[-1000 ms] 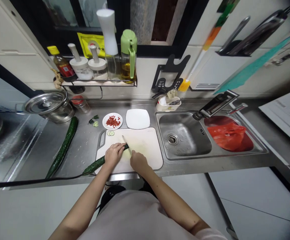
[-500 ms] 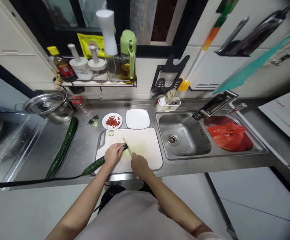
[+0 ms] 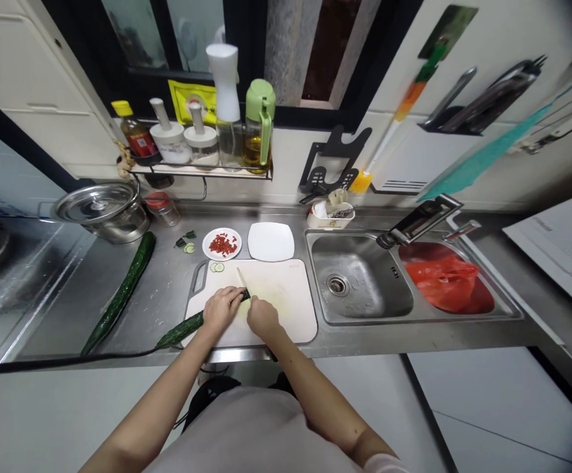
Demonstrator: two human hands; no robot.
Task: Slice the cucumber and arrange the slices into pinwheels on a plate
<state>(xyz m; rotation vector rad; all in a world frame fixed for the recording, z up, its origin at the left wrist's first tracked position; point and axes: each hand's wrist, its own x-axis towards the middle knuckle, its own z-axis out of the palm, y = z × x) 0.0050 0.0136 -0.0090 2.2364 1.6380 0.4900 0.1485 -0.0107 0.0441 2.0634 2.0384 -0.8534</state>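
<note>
Because the cucumber [image 3: 182, 329] could roll, our left grip [image 3: 220, 309] holds it on the board [image 3: 288, 305]; our right grip [image 3: 263, 319] seems wrapped round the knife [image 3: 241, 278].

Your knife [image 3: 241, 276] has a silver blade and the cucumber [image 3: 180, 330] beside it a mottled dark green skin, over a white cutting board [image 3: 286, 322] tinged yellow-green at its middle, with a grey handle [image 3: 194, 278] along the left edge and pale green, darker-rimmed cucumber slices [image 3: 219, 267] near its far left corner. Beyond its far edge you see small red pieces [image 3: 223, 244] on a white round plate [image 3: 206, 245] and a white square plate [image 3: 271, 241]. Toward your silver-grey countertop's [image 3: 54, 295] left end, the uncut cucumber [image 3: 121, 299] is dark green.
</note>
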